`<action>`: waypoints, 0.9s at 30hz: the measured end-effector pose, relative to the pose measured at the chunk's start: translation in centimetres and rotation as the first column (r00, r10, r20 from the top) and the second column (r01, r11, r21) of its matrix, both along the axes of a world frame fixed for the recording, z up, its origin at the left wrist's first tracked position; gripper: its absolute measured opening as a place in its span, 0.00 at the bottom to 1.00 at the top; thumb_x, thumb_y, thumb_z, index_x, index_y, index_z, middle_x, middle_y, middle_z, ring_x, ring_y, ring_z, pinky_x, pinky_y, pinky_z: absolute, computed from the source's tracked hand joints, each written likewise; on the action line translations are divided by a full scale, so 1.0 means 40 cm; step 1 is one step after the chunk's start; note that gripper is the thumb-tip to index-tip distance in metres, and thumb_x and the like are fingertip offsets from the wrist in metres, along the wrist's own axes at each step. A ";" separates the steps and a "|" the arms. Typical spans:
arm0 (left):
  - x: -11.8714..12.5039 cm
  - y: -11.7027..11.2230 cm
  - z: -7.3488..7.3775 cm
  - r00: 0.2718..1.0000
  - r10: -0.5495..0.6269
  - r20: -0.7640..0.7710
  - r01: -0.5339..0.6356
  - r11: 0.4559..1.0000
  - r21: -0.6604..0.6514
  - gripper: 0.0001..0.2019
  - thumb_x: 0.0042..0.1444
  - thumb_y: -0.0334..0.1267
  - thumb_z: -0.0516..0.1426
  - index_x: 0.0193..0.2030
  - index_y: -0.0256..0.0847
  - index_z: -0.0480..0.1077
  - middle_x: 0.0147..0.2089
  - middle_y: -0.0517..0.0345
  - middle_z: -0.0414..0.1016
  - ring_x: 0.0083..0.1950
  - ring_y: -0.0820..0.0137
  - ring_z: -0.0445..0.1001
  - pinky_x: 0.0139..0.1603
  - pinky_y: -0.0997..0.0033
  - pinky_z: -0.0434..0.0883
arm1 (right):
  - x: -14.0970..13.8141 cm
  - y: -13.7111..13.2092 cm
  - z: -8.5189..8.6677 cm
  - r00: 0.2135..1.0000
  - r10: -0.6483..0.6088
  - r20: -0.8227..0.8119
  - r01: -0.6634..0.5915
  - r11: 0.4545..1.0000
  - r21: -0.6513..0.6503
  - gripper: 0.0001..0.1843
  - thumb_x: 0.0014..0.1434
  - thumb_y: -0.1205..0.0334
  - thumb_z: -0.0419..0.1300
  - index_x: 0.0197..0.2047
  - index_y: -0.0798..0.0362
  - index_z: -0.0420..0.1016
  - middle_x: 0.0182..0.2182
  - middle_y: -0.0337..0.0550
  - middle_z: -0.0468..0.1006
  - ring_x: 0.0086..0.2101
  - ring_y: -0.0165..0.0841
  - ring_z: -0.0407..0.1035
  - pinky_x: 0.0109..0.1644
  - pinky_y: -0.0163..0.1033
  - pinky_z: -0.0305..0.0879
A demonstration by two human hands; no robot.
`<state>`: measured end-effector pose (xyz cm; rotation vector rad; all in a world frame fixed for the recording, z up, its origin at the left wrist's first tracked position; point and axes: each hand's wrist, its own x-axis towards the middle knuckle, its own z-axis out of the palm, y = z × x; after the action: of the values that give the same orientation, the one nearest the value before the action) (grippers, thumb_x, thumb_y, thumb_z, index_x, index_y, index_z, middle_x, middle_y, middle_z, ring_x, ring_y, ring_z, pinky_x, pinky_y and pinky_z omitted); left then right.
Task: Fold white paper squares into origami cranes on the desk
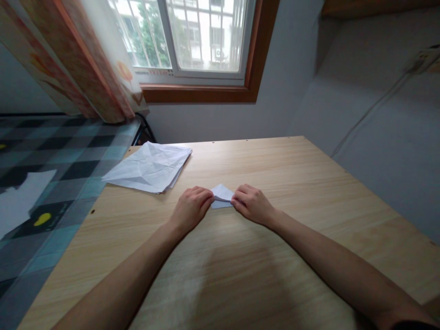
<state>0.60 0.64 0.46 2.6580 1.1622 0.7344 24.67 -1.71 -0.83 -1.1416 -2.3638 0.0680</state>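
A small folded piece of white paper [222,193] lies on the wooden table [261,169], with a peak pointing away from me and a lower strip along its near side. My left hand [194,204] pinches its left end between thumb and fingers. At the right end, my right hand [251,203] grips it the same way. The fingertips cover both ends of the paper, so its full outline is hidden.
Creased white sheets [151,166] lie stacked at the table's far left. Beyond the left edge is a checked cloth [65,142] with a torn white paper [24,199]. A window [206,41] and patterned curtain [85,59] are behind; a cable [371,107] runs along the right wall.
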 end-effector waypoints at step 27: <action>-0.002 -0.007 0.013 1.000 -0.012 -0.025 0.012 1.000 -0.014 0.10 0.63 0.44 0.56 0.38 0.42 0.74 0.48 0.51 0.78 0.50 0.59 0.73 0.52 0.54 0.70 | -0.012 -0.010 0.001 0.999 0.009 -0.048 -0.012 0.999 -0.049 0.09 0.61 0.57 0.63 0.43 0.53 0.75 0.54 0.53 0.76 0.49 0.44 0.69 0.55 0.52 0.67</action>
<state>0.54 0.35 0.98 2.6681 1.1522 0.6908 24.18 -2.10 -0.80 -1.1384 -2.3382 0.1568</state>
